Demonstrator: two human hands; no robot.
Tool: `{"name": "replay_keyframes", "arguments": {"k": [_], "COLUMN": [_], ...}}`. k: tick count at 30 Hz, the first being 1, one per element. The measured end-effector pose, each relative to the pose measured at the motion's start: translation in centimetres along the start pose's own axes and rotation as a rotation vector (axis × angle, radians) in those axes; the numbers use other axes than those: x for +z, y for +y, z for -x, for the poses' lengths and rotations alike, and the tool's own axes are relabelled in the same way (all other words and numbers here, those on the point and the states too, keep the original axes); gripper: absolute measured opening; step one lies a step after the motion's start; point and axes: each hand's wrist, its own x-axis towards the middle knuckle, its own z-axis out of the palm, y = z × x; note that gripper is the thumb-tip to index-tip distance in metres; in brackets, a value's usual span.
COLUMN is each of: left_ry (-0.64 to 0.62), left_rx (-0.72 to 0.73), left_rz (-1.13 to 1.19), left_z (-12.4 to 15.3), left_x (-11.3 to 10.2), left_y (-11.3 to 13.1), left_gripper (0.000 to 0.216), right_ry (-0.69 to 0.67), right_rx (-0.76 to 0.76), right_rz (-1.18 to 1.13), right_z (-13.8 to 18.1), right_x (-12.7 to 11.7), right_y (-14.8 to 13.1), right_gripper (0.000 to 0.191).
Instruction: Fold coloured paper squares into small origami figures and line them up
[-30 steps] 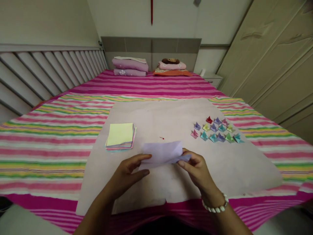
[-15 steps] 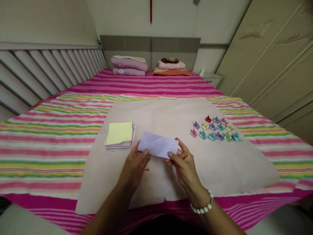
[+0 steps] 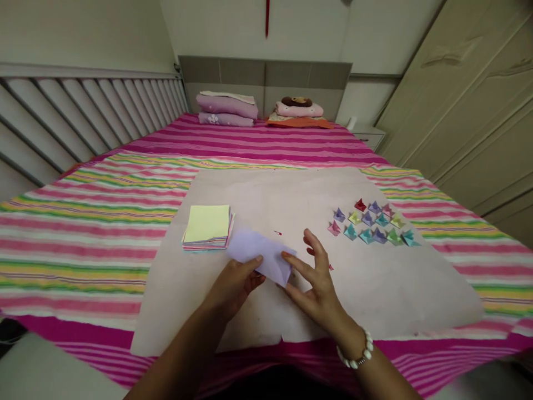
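Observation:
A folded sheet of purple paper (image 3: pixel 266 258) is held above the white sheet, slanting down to the right. My left hand (image 3: pixel 235 283) pinches its lower left edge, thumb on top and fingers beneath. At the paper's right end, my right hand (image 3: pixel 318 289) has its index fingertip on the upper corner and its thumb at the lower corner; its other fingers are raised. Left of the paper lies a stack of coloured paper squares (image 3: pixel 208 225), yellow on top. Several small folded paper pieces (image 3: pixel 367 218) in mixed colours stand in rows to the right.
The large white sheet (image 3: pixel 395 294) lies on a bed with a striped cover (image 3: pixel 95 233). Tiny red bits (image 3: pixel 278 233) lie on it. Folded bedding (image 3: pixel 227 108) is piled by the headboard (image 3: pixel 241 72). A slatted rail (image 3: pixel 104 111) runs along the left, a wardrobe (image 3: pixel 470 111) along the right.
The purple paper has tilted, its right end dropping. My right hand has shifted from a thumb-on-top pinch to index finger and thumb at the end corners. The view has shifted slightly.

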Motion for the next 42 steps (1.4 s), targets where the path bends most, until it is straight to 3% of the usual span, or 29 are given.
{"name": "replay_keyframes", "arguments": {"k": [4,9,14,19,23,28,33,38,42], "left_ry": [-0.02,-0.064,-0.109,-0.033,-0.047,-0.106,-0.085,-0.058,-0.041], "left_rx": [-0.016,0.058,0.162,0.238,0.2,0.246,0.261,0.272,0.289], "left_rz": [-0.055,-0.263,-0.443,-0.532,-0.591,-0.441,-0.393,-0.503,-0.439], "left_z": [0.4,0.7,0.7,0.7,1.0,1.1,1.1,1.3,1.0], "left_x": [0.2,0.1,0.1,0.1,0.2,0.5,0.1,0.1,0.1], "left_y": [-0.3,-0.4,-0.4,-0.8,-0.8,-0.5,-0.4,-0.3,-0.7], "left_gripper": [0.025,0.027,0.032,0.026,0.027,0.025,0.026,0.019,0.026], "right_ry": [-0.036,-0.05,-0.057,0.014,0.071,0.044,0.063,-0.009,-0.034], "right_rx": [-0.005,0.305,0.559,0.717,0.813,0.92,0.959,0.959,0.939], "right_rz": [-0.051,-0.389,-0.694,-0.864,-0.966,-0.996,-1.068,-1.158,-1.166], "right_z": [-0.8,-1.6,-1.7,-1.4,-1.6,-1.8,-1.6,-1.3,-1.0], "right_x": [-0.6,-0.3,0.8,1.6,1.4,1.1,1.4,1.9,2.3], "right_y": [-0.2,-0.8,-0.9,-0.6,-0.7,-0.9,-1.3,-1.5,-1.4], "right_gripper": [0.032,0.005,0.016,0.02,0.047,0.026,0.027,0.025,0.022]}}
